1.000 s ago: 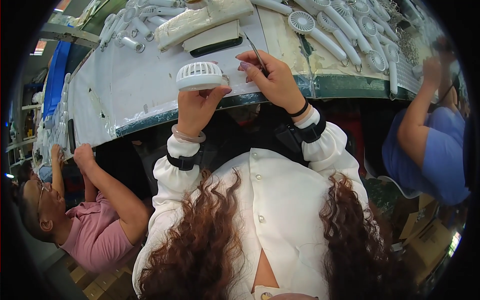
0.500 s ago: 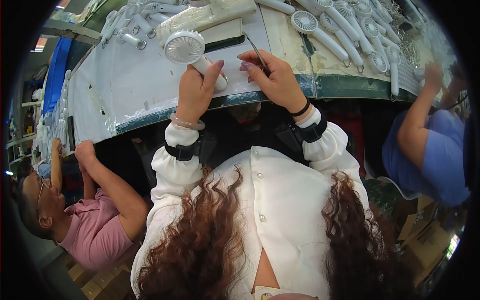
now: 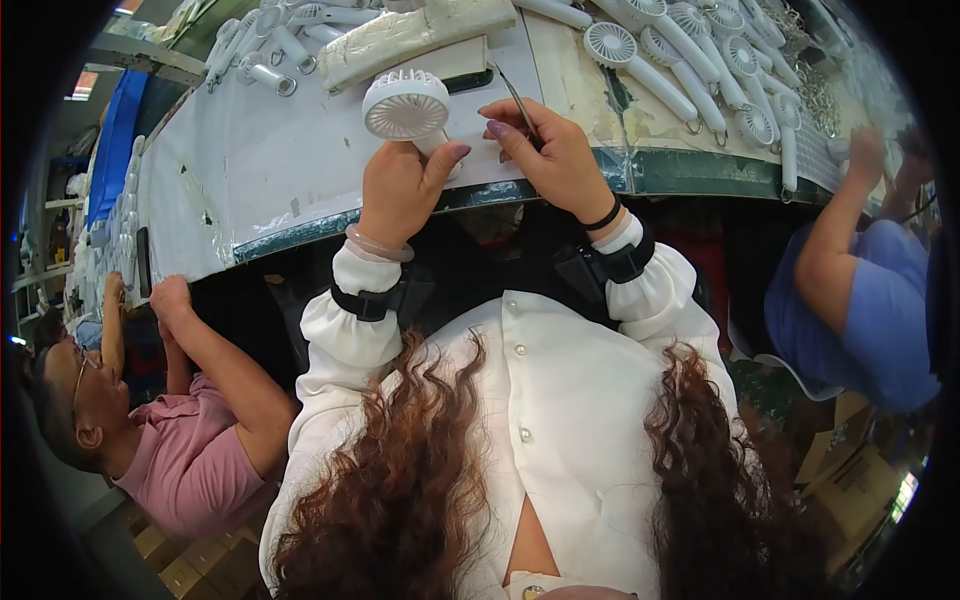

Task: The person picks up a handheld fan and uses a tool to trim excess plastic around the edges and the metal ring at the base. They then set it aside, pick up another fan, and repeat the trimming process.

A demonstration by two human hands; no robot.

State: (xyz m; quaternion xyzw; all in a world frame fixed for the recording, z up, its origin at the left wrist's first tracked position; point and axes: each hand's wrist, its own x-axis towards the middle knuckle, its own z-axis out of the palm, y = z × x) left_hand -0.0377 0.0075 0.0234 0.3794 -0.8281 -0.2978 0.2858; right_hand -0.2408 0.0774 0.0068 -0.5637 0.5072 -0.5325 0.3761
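My left hand [image 3: 398,192] is closed around the handle of a white handheld fan [image 3: 406,106], just above the table's near edge. The fan's round slotted head points up and away from me, and the hand covers most of the handle. To its right, my right hand [image 3: 562,168] grips thin metal tweezers [image 3: 517,98], their tips pointing up and to the left. A small gap separates the right fingertips from the fan. Past both hands lie a whitish taped block [image 3: 420,42] and a flat black strip [image 3: 470,82].
Several more white handheld fans [image 3: 640,72] are heaped at the right, beside a pile of metal chain [image 3: 805,75]. Another group of fans [image 3: 268,72] lies at the far left. The worktable [image 3: 280,180] has a worn green edge. Co-workers sit on both sides.
My left hand has moved a little right with the fan and turned it, so its head now faces differently. My right hand with the tweezers has barely shifted.
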